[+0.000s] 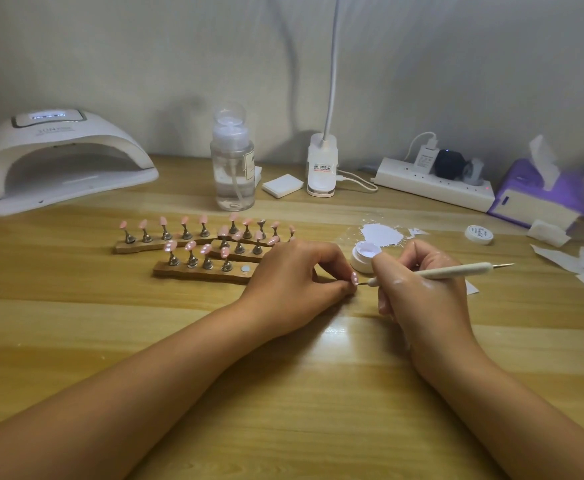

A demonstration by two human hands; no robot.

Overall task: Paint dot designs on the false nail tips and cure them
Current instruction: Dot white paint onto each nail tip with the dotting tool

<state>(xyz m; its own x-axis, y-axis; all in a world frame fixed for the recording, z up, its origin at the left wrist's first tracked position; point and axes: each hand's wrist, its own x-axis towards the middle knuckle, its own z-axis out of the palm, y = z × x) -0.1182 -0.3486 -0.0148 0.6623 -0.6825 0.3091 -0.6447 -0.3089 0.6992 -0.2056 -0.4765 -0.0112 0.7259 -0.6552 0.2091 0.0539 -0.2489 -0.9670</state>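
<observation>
A: Your left hand [294, 275] is pinching one pink nail tip [354, 278] between thumb and forefinger, fingers clamped on its small stand, I think, though the stand itself is hiding inside your grip. The tip is showing just past your fingertips, facing the tool.

B: And your right hand [418, 289] is closing on the dotting pen [446, 271] low down, near the working end, with the long shaft trailing out behind your knuckles. The point is sitting just beside the tip, touching or almost touching; I cannot tell which.

A: That tip is looking feather-light, thin and glossy, so it is probably going to skid or flex if you are pressing hard. I'd be gripping underneath, never on the painted face, since wet gel is likely smearing easily.

B: The open gel pot [365, 258] is sitting just behind your right fingers, and the front holder strip [200, 271] is lying beyond your left knuckles with one bare magnet spot [245, 269] waiting.

A: The curing lamp [62, 161] is standing well away from both hands, far off your left.
</observation>
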